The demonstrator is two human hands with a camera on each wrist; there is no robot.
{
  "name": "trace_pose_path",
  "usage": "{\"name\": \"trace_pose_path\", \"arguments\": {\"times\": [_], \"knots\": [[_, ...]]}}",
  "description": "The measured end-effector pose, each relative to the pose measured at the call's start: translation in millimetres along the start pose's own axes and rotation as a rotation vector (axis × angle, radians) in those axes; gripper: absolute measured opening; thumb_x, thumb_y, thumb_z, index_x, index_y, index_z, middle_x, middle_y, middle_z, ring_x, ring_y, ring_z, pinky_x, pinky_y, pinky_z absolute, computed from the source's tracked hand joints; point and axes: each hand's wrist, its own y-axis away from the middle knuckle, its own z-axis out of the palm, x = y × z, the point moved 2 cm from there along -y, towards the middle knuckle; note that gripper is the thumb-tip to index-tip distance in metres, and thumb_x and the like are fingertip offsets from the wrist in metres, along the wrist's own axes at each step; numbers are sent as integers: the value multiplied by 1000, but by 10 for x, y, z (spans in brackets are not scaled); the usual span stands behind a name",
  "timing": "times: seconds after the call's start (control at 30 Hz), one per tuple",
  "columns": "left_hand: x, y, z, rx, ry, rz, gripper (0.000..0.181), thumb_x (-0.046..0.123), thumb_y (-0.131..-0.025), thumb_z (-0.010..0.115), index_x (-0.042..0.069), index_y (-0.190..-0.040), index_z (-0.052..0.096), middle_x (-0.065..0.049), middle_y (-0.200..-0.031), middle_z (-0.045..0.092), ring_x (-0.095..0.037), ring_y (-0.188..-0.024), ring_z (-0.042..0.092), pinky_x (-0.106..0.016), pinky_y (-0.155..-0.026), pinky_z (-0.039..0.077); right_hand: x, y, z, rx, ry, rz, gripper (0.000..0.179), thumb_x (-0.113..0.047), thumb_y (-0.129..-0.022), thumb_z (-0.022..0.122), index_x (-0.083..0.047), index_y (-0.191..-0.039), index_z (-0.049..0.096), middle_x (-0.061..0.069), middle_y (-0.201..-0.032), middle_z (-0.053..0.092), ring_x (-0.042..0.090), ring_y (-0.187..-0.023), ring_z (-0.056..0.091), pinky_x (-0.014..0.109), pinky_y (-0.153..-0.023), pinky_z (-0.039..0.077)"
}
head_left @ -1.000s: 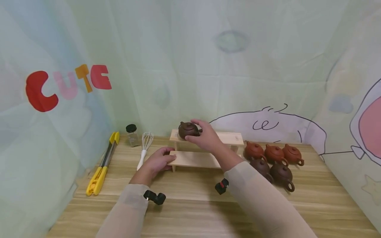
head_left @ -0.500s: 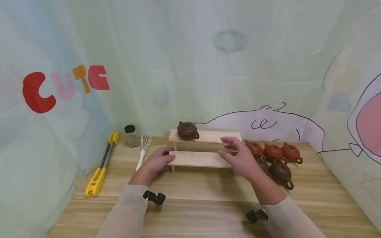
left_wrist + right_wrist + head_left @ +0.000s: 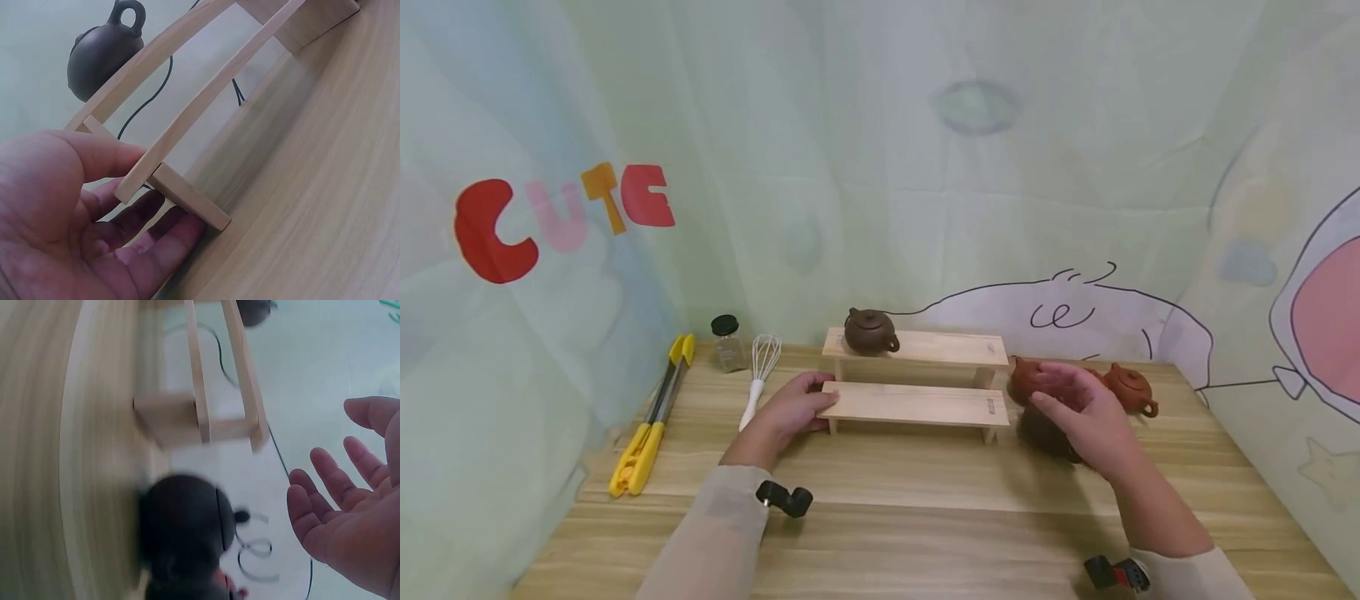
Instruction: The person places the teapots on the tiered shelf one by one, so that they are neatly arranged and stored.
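Observation:
My left hand [image 3: 792,410] grips the left end of a two-step wooden stand [image 3: 917,404]. In the left wrist view its thumb lies on the lower board and its fingers curl beneath, beside the stand's leg [image 3: 190,197]. One dark brown teapot [image 3: 870,333] sits upright on the upper board, toward the left. My right hand [image 3: 1093,421] holds nothing; its fingers are apart and loosely bent above the teapots on the right. Under it shows a dark teapot [image 3: 1043,431], with reddish teapots [image 3: 1129,388] behind. The hand hides part of this group.
Left of the stand lie a white-handled whisk [image 3: 758,379] and yellow-ended tongs [image 3: 653,417]. A small jar with a black lid [image 3: 727,343] stands at the back. A printed cloth [image 3: 880,167] hangs close behind the table [image 3: 880,533].
My right hand has let go of the dark teapot, leaving it on the upper board, and moved right to above the other teapots. The left hand keeps its grip on the stand.

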Motion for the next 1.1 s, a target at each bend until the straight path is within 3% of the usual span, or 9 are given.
{"name": "trace_pose_path", "arguments": {"times": [0.17,0.57,0.67,0.73,0.83,0.9,1.0,1.1], "knots": [[-12,1,2,-1,-3,-3,55,16,-109,60,2,-158,42,-26,-163,42,-41,-140,58,-56,-112,56,191,35,-215,31,6,48,53,-34,-104,72,-10,-149,57,19,-140,68,-12,-102,60,7,-86,51],[-19,-11,29,-14,2,3,56,17,-109,60,2,-159,41,-26,-164,41,-42,-142,57,-57,-113,55,609,114,-671,37,150,55,56,-35,-105,70,-5,-150,55,26,-141,66,-21,-97,52,9,-78,50],[-22,-5,38,-14,-1,3,55,16,-108,60,2,-158,42,-26,-163,42,-41,-139,58,-56,-111,56,733,133,-741,44,157,74,57,-36,-104,71,-4,-149,55,20,-138,67,-21,-98,50,9,-77,49],[-23,9,41,-14,-7,-1,54,16,-108,60,1,-158,43,-26,-162,43,-40,-138,59,-55,-110,57,816,144,-775,50,167,91,59,-37,-103,73,-5,-149,55,10,-134,70,-21,-97,50,10,-77,48],[-20,29,39,-15,-15,-4,54,16,-108,60,1,-158,43,-26,-161,44,-40,-137,59,-55,-109,57,936,151,-808,46,173,118,62,-38,-102,74,-4,-150,55,7,-133,71,-20,-98,52,11,-77,49],[-13,37,31,-17,-18,-4,55,17,-108,60,1,-158,42,-26,-161,44,-41,-138,59,-56,-110,57,996,144,-819,26,169,146,66,-40,-102,74,-3,-152,52,14,-138,69,-10,-107,59,11,-77,49],[3,35,19,-17,-14,-2,56,18,-109,60,2,-159,41,-26,-163,42,-41,-141,57,-57,-112,56,1069,106,-816,-31,145,176,72,-41,-102,73,0,-155,46,30,-150,57,24,-125,66,10,-78,49],[17,32,4,-19,-18,1,57,19,-109,60,2,-160,40,-26,-164,41,-42,-142,56,-57,-113,55,1117,70,-784,-99,106,195,77,-40,-102,73,1,-159,40,36,-155,48,53,-139,53,11,-80,49]]}}
